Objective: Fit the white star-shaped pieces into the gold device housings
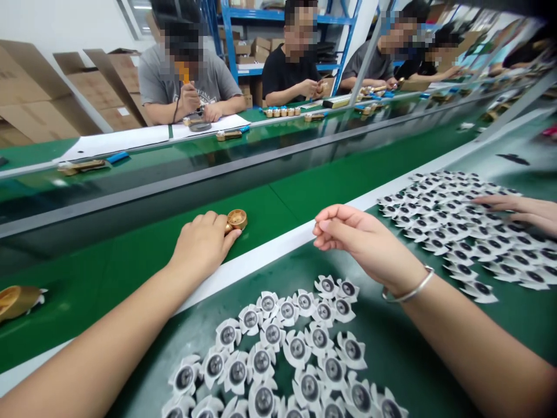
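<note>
My left hand (202, 245) is closed round the handle of a gold round-headed part (237, 219), whose cup-like head faces up over the green belt (278, 200). To the right, my right hand (348, 235) hangs above the white edge strip, its fingertips pinched together; whatever lies between them is too small to name. A silver bangle circles that wrist. Below both hands, many white finned wheels (297, 347) with dark round centres lie spread on the green table.
Another person's hand (517, 206) touches a second spread of white finned wheels (456, 215) at right. Another gold part (17, 302) lies at far left. People sit across the belt, with gold and blue pieces (228, 134) before them.
</note>
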Available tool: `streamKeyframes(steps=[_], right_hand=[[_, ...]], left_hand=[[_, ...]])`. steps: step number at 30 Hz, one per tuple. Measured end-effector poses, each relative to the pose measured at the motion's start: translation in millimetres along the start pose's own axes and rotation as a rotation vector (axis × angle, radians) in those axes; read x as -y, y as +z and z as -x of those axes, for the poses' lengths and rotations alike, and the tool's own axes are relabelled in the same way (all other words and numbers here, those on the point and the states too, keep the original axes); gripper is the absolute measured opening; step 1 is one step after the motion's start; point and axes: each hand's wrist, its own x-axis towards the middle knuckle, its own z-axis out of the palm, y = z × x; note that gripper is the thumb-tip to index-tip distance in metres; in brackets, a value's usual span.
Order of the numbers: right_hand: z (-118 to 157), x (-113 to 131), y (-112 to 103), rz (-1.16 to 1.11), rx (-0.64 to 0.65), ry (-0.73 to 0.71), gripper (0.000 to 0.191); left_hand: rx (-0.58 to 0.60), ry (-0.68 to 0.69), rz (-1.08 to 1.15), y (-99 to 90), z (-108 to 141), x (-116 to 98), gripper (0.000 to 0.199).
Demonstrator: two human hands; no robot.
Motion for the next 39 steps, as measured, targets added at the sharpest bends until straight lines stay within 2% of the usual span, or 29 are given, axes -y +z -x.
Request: streamKeyframes(steps=[4,6,11,13,16,19,25,31,35,39], right_hand=[[-3,-1,-4,0.128,-0.019,-0.046,0.014],[-4,-1,-5,0.165,-0.036,-0.052,0.012],[-2,0,-5,0.225,-0.023,-0.079,0.01],[1,4,-7,0.285,0.061,-0.02,0.013],[5,11,-13,0.364,0.305,0.096,0.018],[6,13,-19,0.404,0.461,0.11,0.021],[4,9,-21,0.659,0.504,0.171,0.027],[1,3,-21,0.755,0.582,0.199,0.027],[-1,0,-25,0.738,0.635,0.192,0.02],[-2,-1,-26,0.614,0.644,0.232,0.02]], left_hand=[[-0.141,-0.061,0.011,-2.2,1,-2,0.054],[-0.207,-0.05,0.021,-2.9,1,-2,0.058],[-0.22,0.027,0.063,-2.7,3,-3,0.055],[-0.224,0.035,0.077,-2.1,4,-3,0.053],[-0.235,0.045,0.085,-1.6,4,-4,0.051],[-0.245,0.059,0.077,-2.8,4,-4,0.049],[-0.232,0.075,0.069,-4.0,4,-6,0.049],[-0.237,0.089,0.09,-1.3,4,-5,0.045],[-0.225,0.087,0.08,-0.9,3,-5,0.046],[-0.23,0.104,0.072,-1.5,2,-6,0.045]])
